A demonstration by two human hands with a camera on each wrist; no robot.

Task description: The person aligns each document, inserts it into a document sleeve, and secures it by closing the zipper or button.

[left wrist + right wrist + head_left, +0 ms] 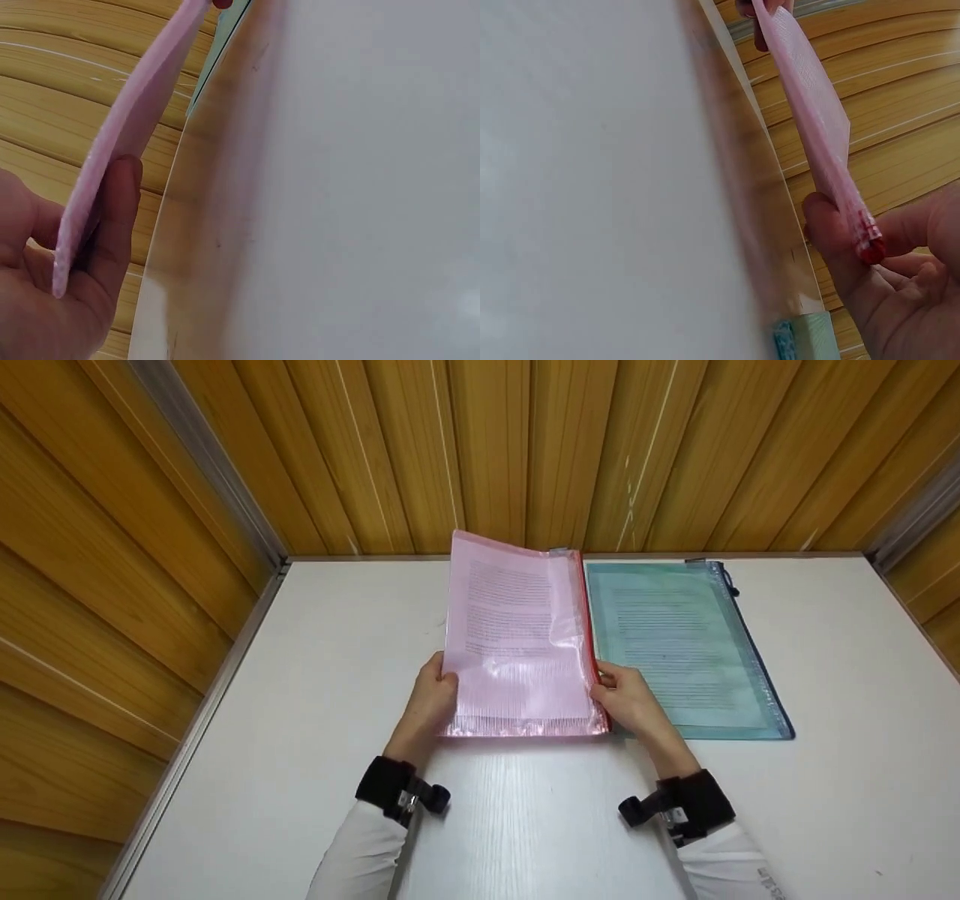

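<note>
A pink mesh zip pouch [517, 637] with printed sheets inside is lifted off the white table [337, 660], tilted up toward me. My left hand [433, 694] pinches its left edge near the bottom, and in the left wrist view the thumb [112, 225] presses against the pink pouch [127, 127]. My right hand [626, 699] grips the right edge along the red zip. The right wrist view shows the fingers [840, 247] curled round the pouch's red-zipped edge [866, 236].
A blue-green zip pouch [682, 649] with papers lies flat on the table right of the pink one, close to my right hand. Wooden plank walls [487, 442] enclose the table at the back and both sides.
</note>
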